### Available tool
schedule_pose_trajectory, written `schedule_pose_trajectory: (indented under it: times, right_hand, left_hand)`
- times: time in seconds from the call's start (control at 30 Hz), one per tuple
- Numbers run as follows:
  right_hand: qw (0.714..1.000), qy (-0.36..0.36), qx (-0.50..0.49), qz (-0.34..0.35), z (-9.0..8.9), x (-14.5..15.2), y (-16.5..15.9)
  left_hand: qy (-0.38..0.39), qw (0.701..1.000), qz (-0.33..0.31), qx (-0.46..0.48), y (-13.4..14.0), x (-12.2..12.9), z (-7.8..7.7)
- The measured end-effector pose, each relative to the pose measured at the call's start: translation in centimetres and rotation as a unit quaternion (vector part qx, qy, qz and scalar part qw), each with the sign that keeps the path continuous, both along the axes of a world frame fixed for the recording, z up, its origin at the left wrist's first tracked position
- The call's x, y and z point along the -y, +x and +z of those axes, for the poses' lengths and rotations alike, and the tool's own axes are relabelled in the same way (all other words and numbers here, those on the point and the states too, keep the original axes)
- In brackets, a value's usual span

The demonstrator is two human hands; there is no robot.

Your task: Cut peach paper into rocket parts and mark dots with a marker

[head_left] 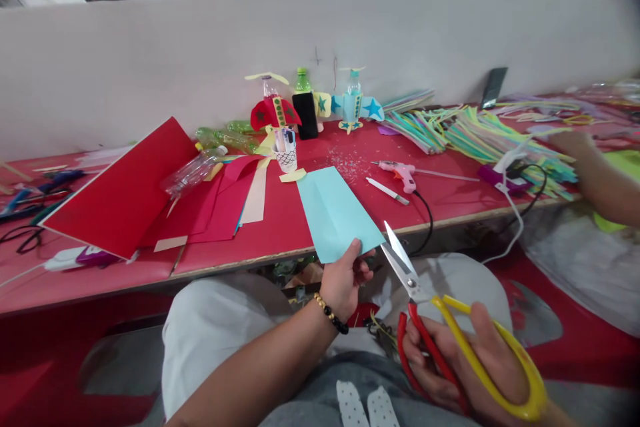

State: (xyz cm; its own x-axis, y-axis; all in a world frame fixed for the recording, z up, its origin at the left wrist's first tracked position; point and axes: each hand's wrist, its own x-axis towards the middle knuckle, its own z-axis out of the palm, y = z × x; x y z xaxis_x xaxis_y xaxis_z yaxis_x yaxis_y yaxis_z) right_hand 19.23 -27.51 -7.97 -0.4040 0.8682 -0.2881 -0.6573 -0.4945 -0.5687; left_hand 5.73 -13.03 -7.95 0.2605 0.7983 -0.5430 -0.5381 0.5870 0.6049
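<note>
A light blue sheet of paper [337,207] is pinched at its near edge by my left hand [345,280], thumb on top and fingers beneath. The sheet reaches from over the table's front edge back onto the red tabletop. My right hand [465,353] has its fingers through the handles of scissors [410,280], one handle red and one yellow. Their blades stand apart, pointing up and left, with the tips close to the paper's right corner. Whether a blade touches the paper I cannot tell.
A pink glue gun [400,175] and white pen [387,191] lie right of the paper. Bottle airplanes [277,110] stand behind a patterned cup [287,159]. Red card [125,193] and a clear bottle [193,172] lie left. Another person's arm [600,173] reaches in near coloured strips [480,137].
</note>
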Motion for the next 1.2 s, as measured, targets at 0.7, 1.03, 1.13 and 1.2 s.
schedule_pose_trajectory:
  times: [0.7, 1.03, 1.13, 1.2]
  right_hand:
    - [0.987, 0.017, -0.157, -0.003, 0.2, -2.4, -4.0]
    - [0.988, 0.032, -0.152, 0.003, -0.3, -2.3, -4.0]
    - [0.988, 0.029, -0.151, -0.001, -0.3, -2.3, -4.1]
    - [0.988, 0.030, -0.150, -0.007, -0.3, -2.3, -4.3]
  left_hand:
    - [-0.007, 1.000, 0.008, -0.028, -0.7, -0.6, -0.6]
    - [-0.007, 0.999, 0.003, -0.032, -0.7, -0.6, -0.9]
    - [-0.006, 1.000, 0.001, -0.031, -0.7, -0.6, -0.9]
    - [-0.005, 0.999, -0.001, -0.032, -0.7, -0.5, -0.8]
